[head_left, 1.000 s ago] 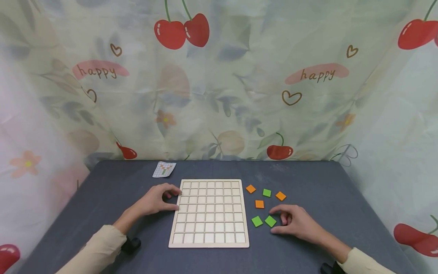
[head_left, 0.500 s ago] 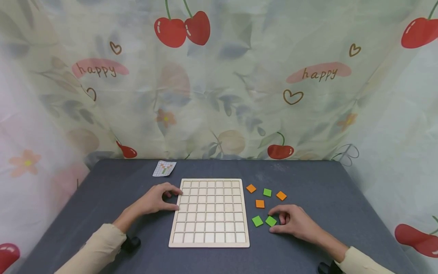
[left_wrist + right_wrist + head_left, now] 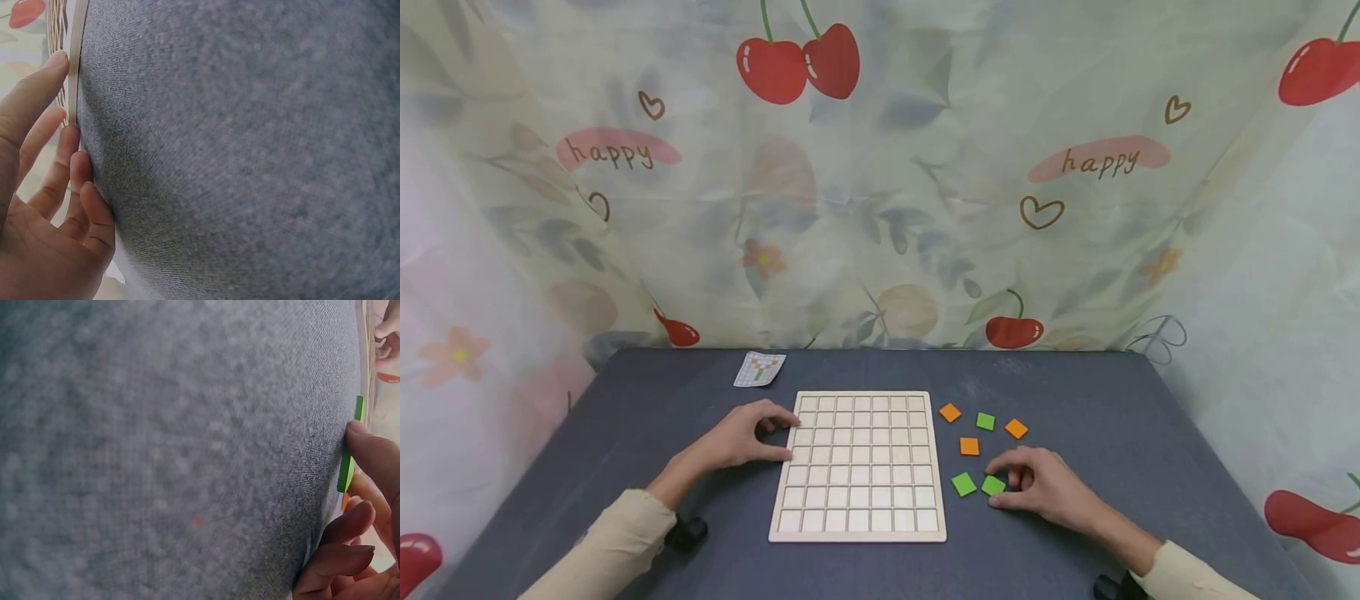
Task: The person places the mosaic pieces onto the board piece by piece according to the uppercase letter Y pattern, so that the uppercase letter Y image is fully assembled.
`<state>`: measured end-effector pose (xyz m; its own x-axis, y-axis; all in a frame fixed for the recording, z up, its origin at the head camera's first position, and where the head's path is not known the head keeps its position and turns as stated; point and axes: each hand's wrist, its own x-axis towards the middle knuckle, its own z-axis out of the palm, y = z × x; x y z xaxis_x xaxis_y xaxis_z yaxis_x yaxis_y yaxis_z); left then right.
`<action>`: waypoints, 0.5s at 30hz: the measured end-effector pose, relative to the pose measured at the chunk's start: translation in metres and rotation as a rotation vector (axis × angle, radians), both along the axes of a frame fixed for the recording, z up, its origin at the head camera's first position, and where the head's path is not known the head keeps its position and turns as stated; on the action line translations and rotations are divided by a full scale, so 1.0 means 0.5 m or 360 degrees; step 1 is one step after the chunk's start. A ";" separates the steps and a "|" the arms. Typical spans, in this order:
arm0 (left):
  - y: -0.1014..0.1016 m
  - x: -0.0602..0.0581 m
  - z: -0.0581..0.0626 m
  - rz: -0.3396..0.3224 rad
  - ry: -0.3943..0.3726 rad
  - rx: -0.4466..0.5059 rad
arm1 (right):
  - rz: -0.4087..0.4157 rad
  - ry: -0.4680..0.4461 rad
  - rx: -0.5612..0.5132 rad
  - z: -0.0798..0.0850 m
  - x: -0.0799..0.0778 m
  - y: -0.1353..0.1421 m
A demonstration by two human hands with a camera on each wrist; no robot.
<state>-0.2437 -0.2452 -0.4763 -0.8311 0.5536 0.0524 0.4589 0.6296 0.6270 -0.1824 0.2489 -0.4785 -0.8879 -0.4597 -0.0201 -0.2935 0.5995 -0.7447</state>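
Observation:
In the head view a pale wooden board (image 3: pixel 861 467) with a grid of square cells lies on the dark table. My left hand (image 3: pixel 745 437) rests at its left edge, thumb and fingertips against the rim and spread apart. To the right of the board, my right hand (image 3: pixel 1037 483) pinches a green square tile (image 3: pixel 993 486) between thumb and index finger, low at the table. In the right wrist view the thumb (image 3: pixel 375 450) lies against the green tile's edge (image 3: pixel 345 469). Another green tile (image 3: pixel 964 484) lies just left of the pinched one.
A third green tile (image 3: pixel 986 422) and three orange tiles, one nearest the board's top right corner (image 3: pixel 950 412), lie farther back. A small card (image 3: pixel 760 369) with a coloured grid pattern lies behind the board's left side. A printed cloth (image 3: pixel 880 208) hangs behind the table.
My right hand has shifted slightly left, its thumb and index finger nearer around the green tile, which has turned a little. My left hand stays at the board's edge.

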 end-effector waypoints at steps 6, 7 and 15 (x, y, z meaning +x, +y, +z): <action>-0.002 0.000 0.001 -0.0005 -0.0006 -0.0008 | 0.0007 0.0055 0.0009 0.004 0.003 -0.002; -0.002 0.000 0.002 -0.0005 -0.0006 -0.0009 | 0.0007 0.0051 0.0005 0.005 0.003 -0.002; 0.001 0.000 0.005 -0.0027 0.0004 0.0008 | 0.0014 0.0014 0.0006 0.005 0.004 0.000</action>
<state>-0.2435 -0.2447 -0.4736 -0.8214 0.5674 0.0577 0.4712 0.6183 0.6290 -0.1806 0.2488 -0.4758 -0.8839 -0.4675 -0.0141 -0.3053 0.5995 -0.7399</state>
